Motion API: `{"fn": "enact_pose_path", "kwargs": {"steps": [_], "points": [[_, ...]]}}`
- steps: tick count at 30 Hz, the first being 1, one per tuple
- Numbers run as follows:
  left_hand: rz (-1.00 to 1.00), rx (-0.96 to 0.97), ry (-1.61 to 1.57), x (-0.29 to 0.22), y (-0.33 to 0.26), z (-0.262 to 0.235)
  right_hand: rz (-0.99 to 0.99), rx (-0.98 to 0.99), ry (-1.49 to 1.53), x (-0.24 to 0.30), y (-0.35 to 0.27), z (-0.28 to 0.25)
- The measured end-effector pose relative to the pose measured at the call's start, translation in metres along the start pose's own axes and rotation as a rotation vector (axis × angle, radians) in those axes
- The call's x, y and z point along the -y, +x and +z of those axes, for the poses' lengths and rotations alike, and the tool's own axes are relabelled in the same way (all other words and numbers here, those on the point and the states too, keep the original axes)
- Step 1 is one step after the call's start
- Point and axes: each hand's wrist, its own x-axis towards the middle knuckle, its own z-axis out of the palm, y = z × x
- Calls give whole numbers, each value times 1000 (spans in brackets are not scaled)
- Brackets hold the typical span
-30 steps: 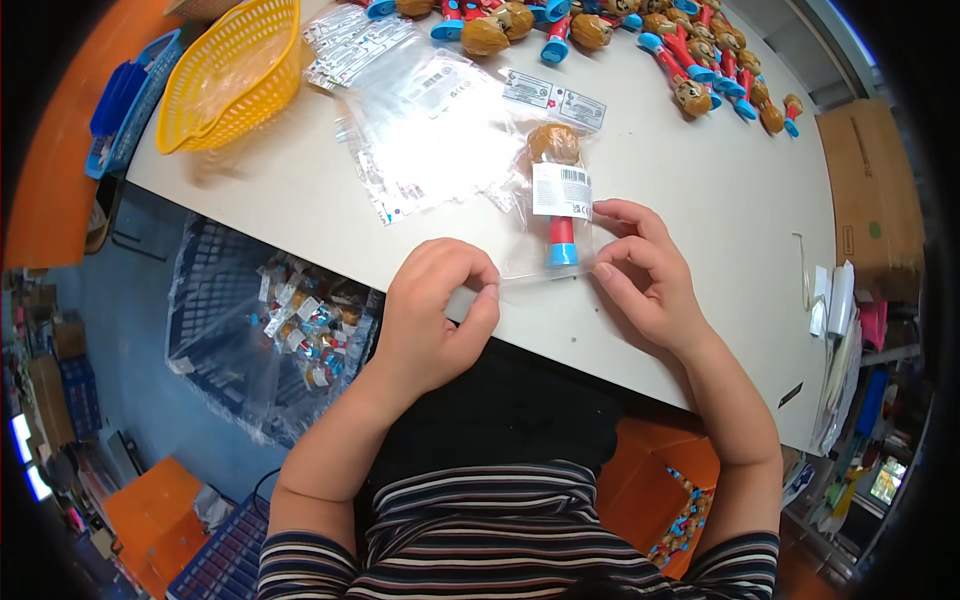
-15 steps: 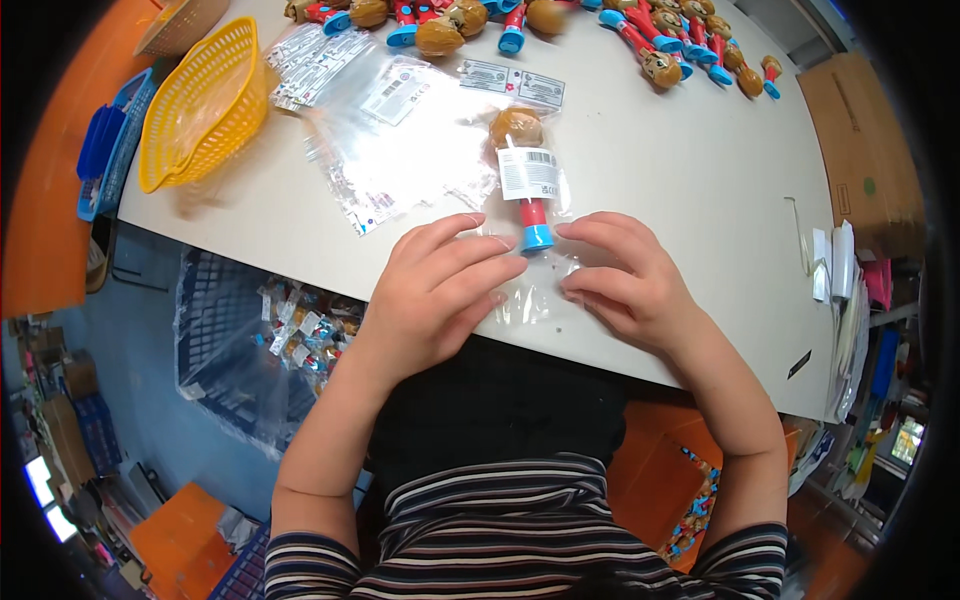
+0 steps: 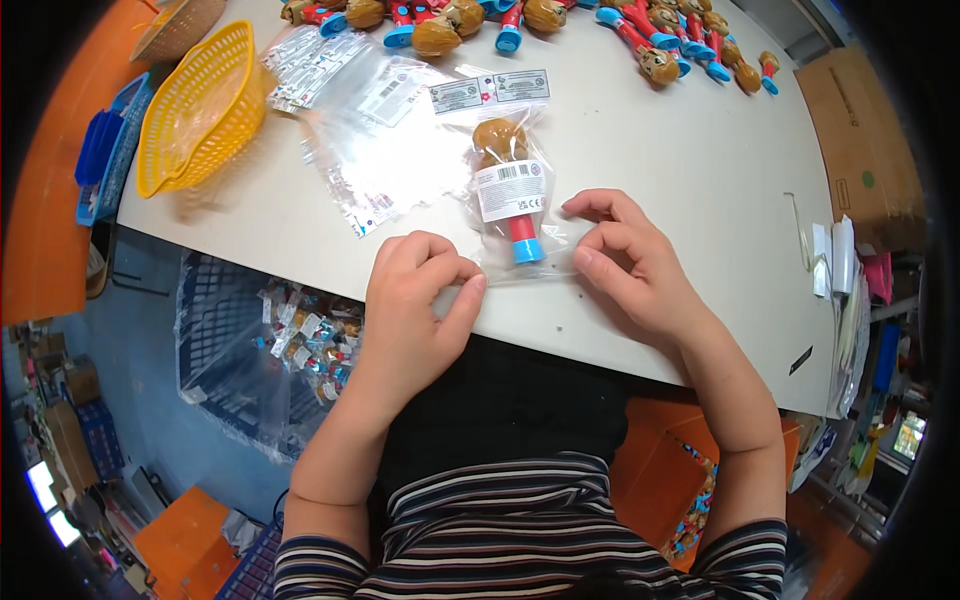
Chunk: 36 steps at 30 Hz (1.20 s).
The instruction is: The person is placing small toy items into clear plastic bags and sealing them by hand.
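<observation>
On the table in front of me lies a clear plastic bag (image 3: 554,232) with a figure (image 3: 500,142) inside. The figure has a rounded brown head, a red stem and a blue base. A white printed label (image 3: 511,191) covers its middle, and a printed header strip crosses the bag's far end. My left hand (image 3: 420,300) is closed, thumb and forefinger pinched at the bag's near left corner. My right hand (image 3: 635,265) has its fingers curled and its thumb against the bag's near right edge.
Empty clear bags (image 3: 375,150) lie in a shiny pile left of the figure. A yellow basket (image 3: 195,110) stands at the far left. More figures (image 3: 435,38) are heaped along the far edge. Below the table's left edge, a blue crate (image 3: 215,330) holds bagged items.
The bagged figure has shifted slightly left and toward me. My left hand has gone from spread fingers to a pinch at the bag's corner; the right hand's fingers have curled in.
</observation>
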Motion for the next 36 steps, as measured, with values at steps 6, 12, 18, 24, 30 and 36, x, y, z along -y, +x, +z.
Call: {"fn": "enact_pose_path", "kwargs": {"steps": [6,12,18,24,30,36], "points": [[-137,21,-62,-6,-2,0,7,-10,35,3,3,1],[-90,-58,30,-6,-3,4,377,1,350,11,8,8],[-462,-75,-297,-20,4,2,540,-36,409,17,9,5],[-521,20,-828,-18,17,3,533,-71,466,16,4,4],[-552,32,-832,-14,29,24,502,-111,571,18,-6,2],[-464,-119,-930,-11,11,30,515,-164,641,22,-15,5]]}}
